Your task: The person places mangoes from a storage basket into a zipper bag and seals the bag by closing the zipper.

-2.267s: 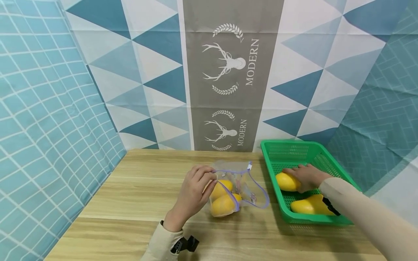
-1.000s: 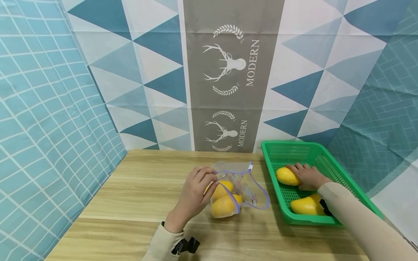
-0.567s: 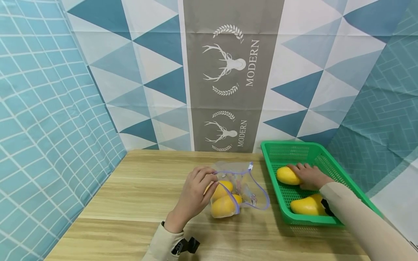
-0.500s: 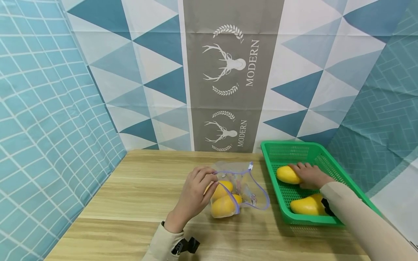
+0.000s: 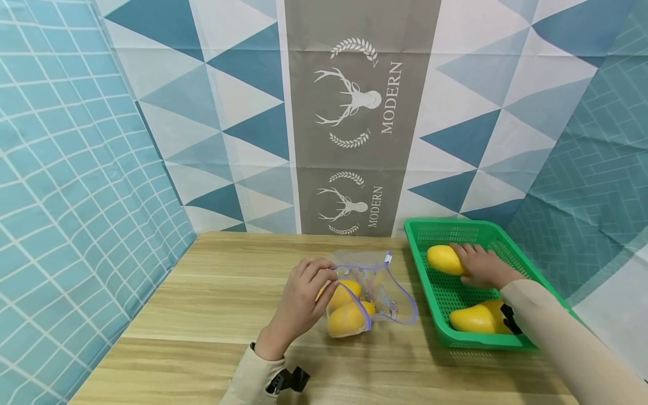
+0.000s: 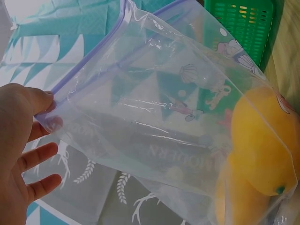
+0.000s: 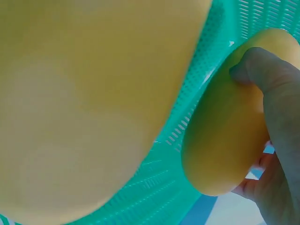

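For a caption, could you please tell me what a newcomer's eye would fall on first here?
Probably the bright green basket at the head view's right, where the right hand grips a yellow fruit. Next, the clear bag that the left hand pinches on the table, two yellow fruits inside. Behind, white deer heads mark the gray panel.

At least four mangoes, one bag, one basket

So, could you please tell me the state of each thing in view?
Bag: unzipped, mouth open
Two bagged mangoes: lying inside
Basket: upright, open-topped
Farther basket mango: gripped
Nearer basket fruit: lying loose, partly hidden
Left hand: pinching bag edge
Right hand: gripping farther mango
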`<control>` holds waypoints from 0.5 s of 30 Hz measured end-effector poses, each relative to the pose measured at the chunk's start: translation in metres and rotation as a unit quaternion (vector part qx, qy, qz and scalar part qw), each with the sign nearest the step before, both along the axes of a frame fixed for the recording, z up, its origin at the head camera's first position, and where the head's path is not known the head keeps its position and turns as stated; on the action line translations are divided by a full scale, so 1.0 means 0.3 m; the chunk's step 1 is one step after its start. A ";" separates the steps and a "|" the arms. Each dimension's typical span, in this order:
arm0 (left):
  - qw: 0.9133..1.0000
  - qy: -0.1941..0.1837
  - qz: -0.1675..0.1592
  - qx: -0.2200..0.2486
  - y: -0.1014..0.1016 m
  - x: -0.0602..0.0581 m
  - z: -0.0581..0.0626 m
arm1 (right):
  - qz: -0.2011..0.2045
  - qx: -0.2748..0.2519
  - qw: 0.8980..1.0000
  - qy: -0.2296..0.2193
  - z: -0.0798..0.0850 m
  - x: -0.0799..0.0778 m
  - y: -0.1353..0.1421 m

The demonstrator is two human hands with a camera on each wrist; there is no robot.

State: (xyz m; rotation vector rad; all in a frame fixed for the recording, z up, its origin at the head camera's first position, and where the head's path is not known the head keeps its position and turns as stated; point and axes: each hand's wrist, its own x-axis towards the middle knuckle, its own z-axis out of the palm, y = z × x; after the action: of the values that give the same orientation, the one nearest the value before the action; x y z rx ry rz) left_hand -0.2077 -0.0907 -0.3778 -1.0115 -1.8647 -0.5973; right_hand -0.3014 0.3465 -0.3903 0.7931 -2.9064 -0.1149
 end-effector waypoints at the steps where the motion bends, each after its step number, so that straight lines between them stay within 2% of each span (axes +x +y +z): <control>1: 1.000 0.000 0.000 -0.001 0.000 0.000 0.000 | 0.000 0.001 1.000 0.004 0.005 0.002 -0.002; 10: 1.000 -0.001 -0.003 0.001 0.002 -0.001 -0.003 | 0.001 0.020 0.999 0.037 0.058 0.028 -0.026; 15: 1.000 0.001 -0.008 0.001 0.002 -0.004 -0.002 | -0.002 0.006 0.999 0.051 0.087 0.047 -0.036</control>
State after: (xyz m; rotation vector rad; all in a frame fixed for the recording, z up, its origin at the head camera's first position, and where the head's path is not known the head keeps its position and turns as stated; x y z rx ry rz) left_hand -0.2089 -0.0900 -0.3784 -1.0260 -1.8564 -0.6071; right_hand -0.2871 0.3357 -0.3643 0.7598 -2.8149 -0.1693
